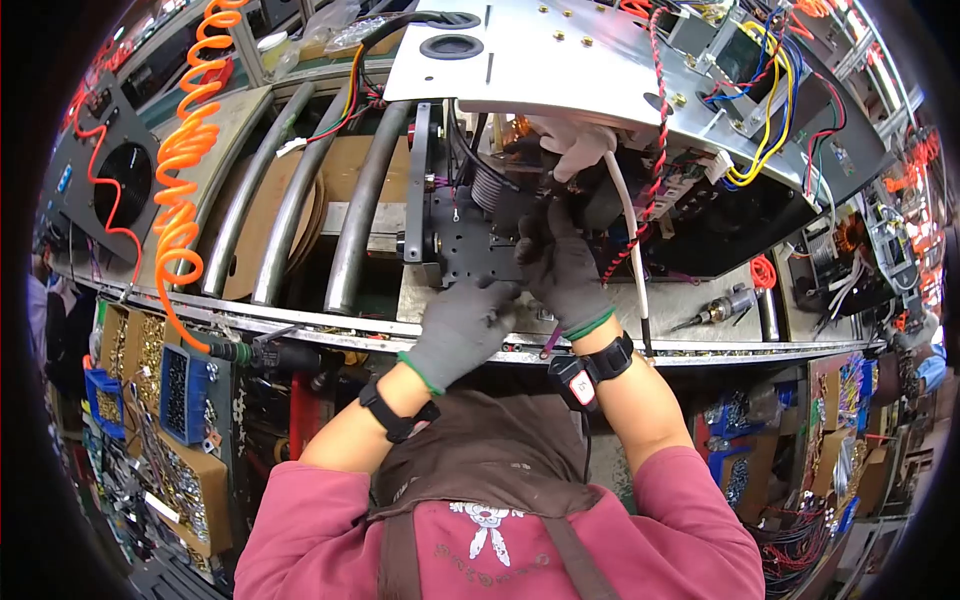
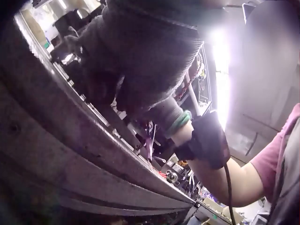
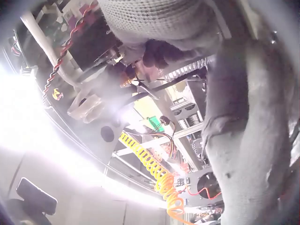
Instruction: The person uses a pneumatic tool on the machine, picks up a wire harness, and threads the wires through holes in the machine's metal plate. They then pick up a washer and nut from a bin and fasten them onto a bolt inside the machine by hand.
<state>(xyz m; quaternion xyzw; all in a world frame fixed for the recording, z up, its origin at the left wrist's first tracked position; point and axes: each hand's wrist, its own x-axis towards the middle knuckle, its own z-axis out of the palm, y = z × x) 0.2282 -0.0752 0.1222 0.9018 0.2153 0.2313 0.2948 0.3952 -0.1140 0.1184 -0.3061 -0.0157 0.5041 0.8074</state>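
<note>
A large sheet-metal chassis (image 1: 560,60) stands over a black perforated plate (image 1: 465,245). My left hand (image 1: 465,325), in a grey glove with a green cuff, lies at the plate's front edge, its fingertips close to the right hand. Also gloved in grey, my right hand (image 1: 560,265) reaches up under the chassis, beside a ribbed coil (image 1: 488,188). Its fingertips overlap dark parts there, and I cannot tell what they hold. Just above them is a white, glove-like shape (image 1: 578,145), near the top of a white cable (image 1: 625,205). The knitted left glove (image 2: 145,56) fills much of the left wrist view.
Metal rollers (image 1: 355,220) lie left of the chassis. An orange coiled hose (image 1: 185,150) hangs there. A twisted red-black wire (image 1: 660,120) drops in front of the chassis. A power driver (image 1: 715,308) lies on the right. Bins of screws (image 1: 188,390) stand below the bench edge.
</note>
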